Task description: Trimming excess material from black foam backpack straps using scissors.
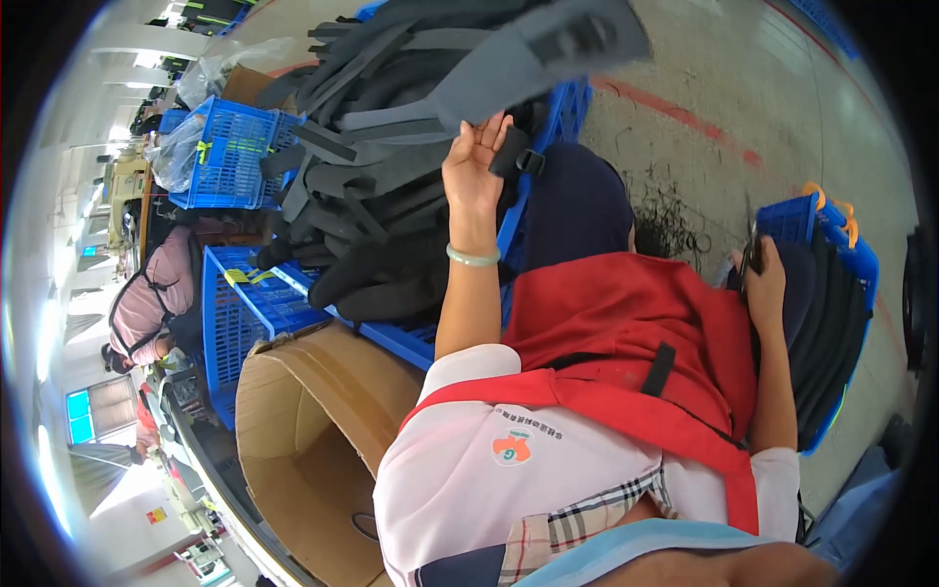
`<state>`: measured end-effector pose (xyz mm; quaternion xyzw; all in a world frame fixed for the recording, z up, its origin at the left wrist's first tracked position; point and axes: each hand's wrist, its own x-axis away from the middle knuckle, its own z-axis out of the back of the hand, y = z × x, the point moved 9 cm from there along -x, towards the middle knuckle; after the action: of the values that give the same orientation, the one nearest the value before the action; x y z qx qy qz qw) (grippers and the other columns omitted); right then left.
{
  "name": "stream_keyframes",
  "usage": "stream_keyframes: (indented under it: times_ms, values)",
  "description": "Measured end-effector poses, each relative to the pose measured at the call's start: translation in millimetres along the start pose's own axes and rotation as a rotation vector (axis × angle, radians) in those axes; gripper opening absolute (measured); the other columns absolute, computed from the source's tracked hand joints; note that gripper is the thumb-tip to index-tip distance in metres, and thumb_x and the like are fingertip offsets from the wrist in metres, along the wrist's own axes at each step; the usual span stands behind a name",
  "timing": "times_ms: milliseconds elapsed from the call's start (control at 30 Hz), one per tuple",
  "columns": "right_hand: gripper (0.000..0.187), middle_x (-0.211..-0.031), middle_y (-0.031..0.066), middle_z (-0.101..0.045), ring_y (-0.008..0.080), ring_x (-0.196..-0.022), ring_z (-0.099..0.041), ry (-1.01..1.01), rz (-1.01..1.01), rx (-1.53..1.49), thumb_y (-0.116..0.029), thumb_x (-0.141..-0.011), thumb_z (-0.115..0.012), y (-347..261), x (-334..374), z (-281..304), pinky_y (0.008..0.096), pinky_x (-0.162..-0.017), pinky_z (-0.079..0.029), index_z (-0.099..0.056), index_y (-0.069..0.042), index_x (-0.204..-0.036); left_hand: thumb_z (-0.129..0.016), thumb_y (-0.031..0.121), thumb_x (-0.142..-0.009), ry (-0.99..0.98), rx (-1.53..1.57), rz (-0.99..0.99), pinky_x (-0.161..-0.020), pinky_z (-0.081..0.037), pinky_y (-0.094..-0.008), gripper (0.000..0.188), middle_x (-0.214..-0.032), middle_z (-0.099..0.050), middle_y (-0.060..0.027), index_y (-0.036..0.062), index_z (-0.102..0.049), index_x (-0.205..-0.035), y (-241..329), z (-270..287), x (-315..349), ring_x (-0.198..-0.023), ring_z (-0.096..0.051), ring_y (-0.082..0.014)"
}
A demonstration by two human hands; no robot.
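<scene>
My left hand (476,157) is raised over a heap of grey and black padded straps (391,166) piled on a blue crate (411,340). It holds one grey padded strap (548,54) by its black webbing and buckle (515,152), and a pale green bangle sits on that wrist. My right hand (765,286) is at the right, closed around a small dark thing (750,256) whose kind I cannot make out. It rests on a stack of dark padded pieces (831,323) standing in another blue crate (797,217). A red apron (626,323) covers my lap.
An open cardboard box (303,430) stands at my lower left. More blue crates (230,147) and plastic bags stand at the far left, where a person in pink (147,293) sits at work. The concrete floor (743,88) has a red line and thread scraps.
</scene>
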<state>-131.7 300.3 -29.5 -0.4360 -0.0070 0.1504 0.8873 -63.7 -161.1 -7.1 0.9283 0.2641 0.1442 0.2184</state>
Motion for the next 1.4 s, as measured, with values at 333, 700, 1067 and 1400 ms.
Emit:
stream_keyframes:
  times_ms: [333, 700, 1067, 1400]
  values:
    - [0.022, -0.090, 0.0108, -0.063, 0.0159, -0.076, -0.063, -0.785, -0.466, -1.142, -0.023, -0.095, -0.057, -131.7, 11.5, -146.6, 0.0270, -0.066, -0.051, -0.051, -0.003, -0.101, -0.054, 0.003, -0.076, -0.254, 0.101, 0.296, -0.082, -0.052, -0.0393, 0.017, -0.086, -0.066, -0.0134, -0.0037, -0.061, -0.089, -52.0, 2.4, 69.5, -0.083, -0.064, -0.0266]
    - [0.024, -0.082, 0.0086, -0.060, 0.0128, -0.066, -0.058, -0.939, -0.505, -1.710, -0.019, -0.087, -0.066, -149.2, 21.5, -134.9, 0.0238, -0.059, -0.047, -0.056, -0.001, -0.101, -0.053, 0.018, -0.091, -0.531, 0.076, 0.522, -0.095, -0.044, -0.0389, 0.030, -0.114, -0.058, -0.0098, 0.0031, -0.052, -0.117, -121.1, -83.6, 81.7, -0.104, -0.053, -0.0237]
    - [0.026, -0.093, 0.0052, -0.063, 0.0130, -0.084, -0.061, -0.496, -0.240, -1.174, -0.020, -0.089, -0.061, -43.1, 20.0, -134.1, 0.0257, -0.073, -0.049, -0.057, -0.004, -0.109, -0.060, 0.004, -0.088, -0.130, 0.055, 0.763, -0.091, -0.049, -0.0425, 0.029, -0.103, -0.063, -0.0094, 0.0068, -0.055, -0.116, -208.3, -59.6, 51.4, -0.097, -0.061, -0.0285]
    - [0.033, -0.090, 0.0042, -0.060, 0.0119, -0.081, -0.059, -0.843, -0.407, -1.348, -0.036, -0.090, -0.063, -124.8, 40.3, -148.1, 0.0243, -0.069, -0.047, -0.052, -0.007, -0.102, -0.056, -0.004, -0.069, -0.695, 0.336, 0.781, -0.084, -0.041, -0.0411, 0.043, -0.097, -0.067, -0.0036, 0.0165, -0.067, -0.105, -167.9, -100.6, 80.9, -0.088, -0.055, -0.0237]
